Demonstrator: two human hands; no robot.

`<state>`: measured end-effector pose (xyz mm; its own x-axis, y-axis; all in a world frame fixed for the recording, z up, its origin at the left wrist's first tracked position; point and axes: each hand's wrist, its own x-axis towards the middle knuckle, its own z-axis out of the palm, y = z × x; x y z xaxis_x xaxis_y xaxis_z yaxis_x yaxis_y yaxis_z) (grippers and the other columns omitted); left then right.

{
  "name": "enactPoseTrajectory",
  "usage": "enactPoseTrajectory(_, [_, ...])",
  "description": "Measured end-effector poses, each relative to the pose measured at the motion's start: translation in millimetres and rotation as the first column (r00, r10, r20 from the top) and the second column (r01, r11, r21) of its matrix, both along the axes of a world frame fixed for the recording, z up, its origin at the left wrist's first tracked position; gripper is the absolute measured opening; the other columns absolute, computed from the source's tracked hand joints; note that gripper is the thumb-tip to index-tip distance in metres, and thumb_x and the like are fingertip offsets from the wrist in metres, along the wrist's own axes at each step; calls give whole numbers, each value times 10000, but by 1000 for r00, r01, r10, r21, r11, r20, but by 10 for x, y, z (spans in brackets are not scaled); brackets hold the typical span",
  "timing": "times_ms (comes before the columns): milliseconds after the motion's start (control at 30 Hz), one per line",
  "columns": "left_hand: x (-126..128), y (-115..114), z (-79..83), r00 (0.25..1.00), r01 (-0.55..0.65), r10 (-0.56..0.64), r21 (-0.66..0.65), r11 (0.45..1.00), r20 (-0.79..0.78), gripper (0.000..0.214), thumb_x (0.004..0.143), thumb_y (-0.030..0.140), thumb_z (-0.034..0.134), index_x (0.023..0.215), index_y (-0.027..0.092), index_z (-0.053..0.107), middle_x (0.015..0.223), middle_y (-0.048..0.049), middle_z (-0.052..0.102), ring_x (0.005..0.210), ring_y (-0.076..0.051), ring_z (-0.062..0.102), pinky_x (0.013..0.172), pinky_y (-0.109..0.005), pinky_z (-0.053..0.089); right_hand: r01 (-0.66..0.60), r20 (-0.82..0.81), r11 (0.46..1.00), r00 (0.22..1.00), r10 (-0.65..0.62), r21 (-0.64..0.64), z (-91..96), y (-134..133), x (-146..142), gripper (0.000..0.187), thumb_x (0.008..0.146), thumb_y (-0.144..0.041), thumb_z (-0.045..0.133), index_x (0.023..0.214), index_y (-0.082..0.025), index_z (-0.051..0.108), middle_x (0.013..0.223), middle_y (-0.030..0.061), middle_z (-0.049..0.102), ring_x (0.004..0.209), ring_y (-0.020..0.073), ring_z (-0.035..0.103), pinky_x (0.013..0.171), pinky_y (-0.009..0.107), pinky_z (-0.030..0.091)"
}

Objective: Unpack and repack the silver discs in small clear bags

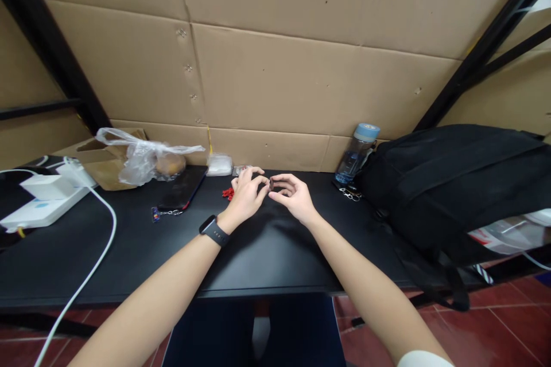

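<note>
Above the middle of the black desk [275,264], both hands meet at a small dark round piece [271,184], too small to name. My right hand [295,198] pinches it between thumb and fingertips. From the other side, my left hand [247,192] closes thumb and forefinger at its edge, the other fingers raised; a dark watch [214,230] is on that wrist. Just left of my left hand lies a small bundle of red pieces [228,193]. Behind it is a small clear packet [237,170], partly covered by the fingers.
A white wrapped packet [219,164], a dark flat case [183,188], a plastic bag [150,157] and a power strip [47,200] with a trailing white cable are on the left. To the right stand a water bottle [357,152] and a black backpack [456,189]. Cardboard [275,80] walls the back.
</note>
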<state>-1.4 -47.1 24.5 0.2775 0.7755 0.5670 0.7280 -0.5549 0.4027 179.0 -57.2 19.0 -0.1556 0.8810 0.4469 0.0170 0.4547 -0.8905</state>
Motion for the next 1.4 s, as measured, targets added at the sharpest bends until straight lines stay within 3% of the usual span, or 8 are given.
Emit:
enactPoseTrajectory(300, [16,-62,18,999,-27,32,152,988,-26,109,932,263,573,941,238,678,1305,-99,553,1267,-307,422,925,-456,343,-8,-53,999,999,6,-49,-12,-1,-9,410,657,-347,871,983,-216,661,1166,87,709,1033,247,708,773,309,580])
enactPoseTrajectory(500, [5,-81,45,998,-16,29,206,978,-61,100,922,242,590,942,244,688,1298,-96,563,1265,-309,425,932,-475,333,-69,-78,991,995,60,-118,4,9,22,341,660,-370,864,885,-204,670,1151,66,709,990,227,709,913,380,569])
enactPoseTrajectory(667, [-13,-84,70,998,-22,34,199,980,-53,94,911,249,613,919,245,707,1292,-92,566,1260,-312,425,940,-482,329,41,152,998,988,-35,-37,-27,78,91,264,844,-459,690,905,-202,706,1072,68,698,970,205,665,785,322,555])
enactPoseTrajectory(800, [-2,-86,76,999,14,-5,174,985,-48,97,913,284,620,889,256,710,1265,-73,580,1260,-311,427,962,-480,322,77,275,994,957,-94,73,-48,99,119,239,877,-427,648,832,-198,703,1098,68,654,990,195,632,727,276,515])
enactPoseTrajectory(967, [-36,-71,121,998,50,-53,115,992,24,242,980,255,475,1163,278,632,1279,-65,590,1213,-248,489,980,-429,350,137,372,988,915,-152,67,-47,113,144,207,861,-382,647,782,-197,692,1105,52,619,797,138,616,643,255,483])
enactPoseTrajectory(1067, [-76,-48,97,989,134,-129,69,989,-68,273,957,374,540,1207,316,632,1341,-46,573,1261,-269,452,1011,-446,338,130,422,989,894,-148,73,-42,119,163,176,851,-353,643,790,-197,696,1138,48,605,719,112,594,648,267,491])
enactPoseTrajectory(1267, [-156,94,-64,946,187,-204,-91,978,-252,271,921,476,574,1138,364,691,1338,-25,585,1260,-304,442,961,-463,375,132,486,983,856,-177,125,-33,137,225,127,847,-284,635,784,-200,708,1142,55,605,874,159,614,726,293,502])
enactPoseTrajectory(1400, [-406,288,-30,974,30,-37,-34,999,-223,315,972,272,443,1176,331,676,1314,-41,607,1254,-277,476,987,-457,375,110,627,975,750,-208,192,-39,143,273,86,815,-233,683,744,-215,727,1139,62,615,1050,220,566,837,346,480])
